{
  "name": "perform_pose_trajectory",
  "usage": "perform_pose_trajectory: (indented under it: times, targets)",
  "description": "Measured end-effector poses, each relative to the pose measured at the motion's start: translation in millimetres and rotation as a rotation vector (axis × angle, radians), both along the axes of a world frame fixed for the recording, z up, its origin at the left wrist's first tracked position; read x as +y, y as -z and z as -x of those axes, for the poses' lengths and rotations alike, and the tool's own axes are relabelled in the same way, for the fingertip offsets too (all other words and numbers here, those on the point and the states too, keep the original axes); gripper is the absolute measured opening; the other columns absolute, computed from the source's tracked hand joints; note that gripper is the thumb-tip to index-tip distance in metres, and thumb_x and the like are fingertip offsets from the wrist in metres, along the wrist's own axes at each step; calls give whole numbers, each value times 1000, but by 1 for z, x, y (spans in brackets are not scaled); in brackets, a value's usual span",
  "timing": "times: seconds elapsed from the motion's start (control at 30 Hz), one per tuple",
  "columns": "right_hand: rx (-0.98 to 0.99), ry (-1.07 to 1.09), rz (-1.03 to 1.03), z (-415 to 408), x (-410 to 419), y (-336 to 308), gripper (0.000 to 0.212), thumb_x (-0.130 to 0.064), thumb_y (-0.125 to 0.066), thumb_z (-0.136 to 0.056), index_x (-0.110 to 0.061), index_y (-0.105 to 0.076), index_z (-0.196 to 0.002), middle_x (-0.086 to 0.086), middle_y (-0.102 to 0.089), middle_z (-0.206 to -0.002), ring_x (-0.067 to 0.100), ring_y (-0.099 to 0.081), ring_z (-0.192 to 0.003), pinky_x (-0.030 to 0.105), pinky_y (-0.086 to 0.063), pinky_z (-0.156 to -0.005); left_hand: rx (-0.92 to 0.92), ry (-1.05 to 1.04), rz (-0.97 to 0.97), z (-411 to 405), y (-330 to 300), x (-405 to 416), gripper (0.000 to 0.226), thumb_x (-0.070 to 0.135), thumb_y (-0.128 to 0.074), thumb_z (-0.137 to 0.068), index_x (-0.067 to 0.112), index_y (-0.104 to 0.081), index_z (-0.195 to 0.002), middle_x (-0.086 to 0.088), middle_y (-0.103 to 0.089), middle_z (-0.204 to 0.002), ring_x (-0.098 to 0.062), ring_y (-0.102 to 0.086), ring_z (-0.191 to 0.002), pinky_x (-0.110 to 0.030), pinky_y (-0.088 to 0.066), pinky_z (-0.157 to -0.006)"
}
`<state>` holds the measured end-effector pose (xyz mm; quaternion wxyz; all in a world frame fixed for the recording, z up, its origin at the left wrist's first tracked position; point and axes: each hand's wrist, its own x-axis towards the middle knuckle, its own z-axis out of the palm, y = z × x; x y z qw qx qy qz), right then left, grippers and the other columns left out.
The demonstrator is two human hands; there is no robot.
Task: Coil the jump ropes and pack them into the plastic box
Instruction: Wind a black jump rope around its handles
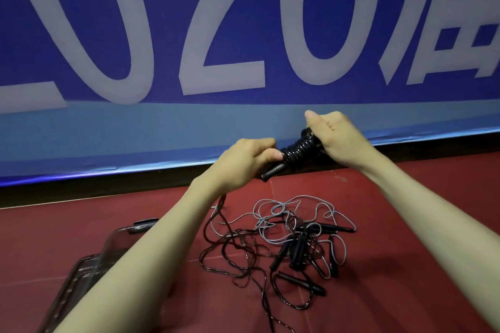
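Observation:
I hold a black jump rope (297, 151) in the air, its cord wound in tight turns round its handles. My right hand (335, 138) grips the upper end of the bundle. My left hand (249, 158) pinches the cord at the lower end, where a black handle tip sticks out. The loose tail of this rope hangs down under my left wrist to the floor. Below lies a tangled pile of jump ropes (295, 243), grey and dark cords with several black handles. The clear plastic box (81, 276) stands at the lower left, partly hidden by my left forearm.
The floor is a red mat (392, 213). A blue banner with large pale characters (243, 48) stands upright just behind the hands. A small dark object (143, 224) lies by the far edge of the box.

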<state>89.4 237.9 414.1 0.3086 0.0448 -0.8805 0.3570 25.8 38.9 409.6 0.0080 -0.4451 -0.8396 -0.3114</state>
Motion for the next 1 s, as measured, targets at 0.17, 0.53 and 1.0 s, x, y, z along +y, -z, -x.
perform_pose_trajectory:
  times: [0.17,0.53,1.0]
  targets:
    - [-89,-134,234,-3,-14,-3,49,-22,-37,-105,-3,-43,-60,-7,-29,-42,6,-26,-37,17,-23,-40,-222,165,-97,-1,1,-7,36,24,-45,-98,16,-42,-64,14,-38,-53,-3,-34,-51,-19,-31,-53]
    - [-98,-203,902,6,-28,-6,58,-31,-42,-101,-21,-43,-44,-4,-32,-47,15,-27,-42,22,-16,-46,-1078,282,-676,-15,1,17,45,56,-42,-81,15,-49,-65,11,-24,-43,0,-19,-36,-15,-11,-38]
    - [14,93,1281,9,-22,-3,28,-15,-34,-97,-16,-31,-69,0,-41,-39,10,-23,-27,12,-18,-35,-546,-244,-377,-33,5,48,53,40,-27,-104,18,-30,-55,0,-24,-49,-14,-19,-42,-27,-14,-47]
